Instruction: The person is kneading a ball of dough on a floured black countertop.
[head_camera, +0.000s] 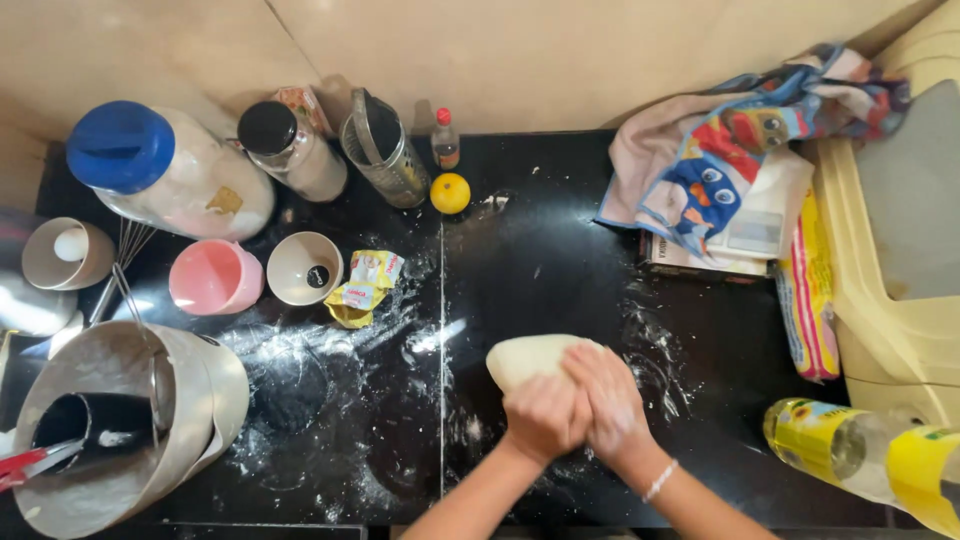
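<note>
1. We see the pale dough (530, 358) lying on the black countertop (560, 260), right of the seam in the stone and just beyond the hands, where the flour-dusted surface gives it room to be worked
2. The left hand (545, 415) and the right hand (605, 395) are stacked together at the dough's near end, heels bearing down; we judge them joined so that both arms push as one
3. Grip: neither hand pinches or lifts anything. The fingers are curled and pressed close, the right overlapping the left, and both bear on the near edge of the dough; we cannot tell how far the fingertips wrap under it
4. A thin bracelet (660, 480) sits on the right wrist
5. The supplies stand back along the wall and to the left, out of the kneading space: a large blue-lidded jar (165, 170), a dark-lidded jar (290, 150), a small red-capped bottle (445, 138) and a yellow citrus fruit (450, 193)
6. Nearer lie a pink cup (213, 277), a cream cup (303, 268) and a crumpled yellow wrapper (365, 288)
7. A big mixing bowl (120, 430) sits at far left, an oil bottle (860, 450) lies at lower right, and a patterned towel (740, 140) is bunched at upper right
</note>
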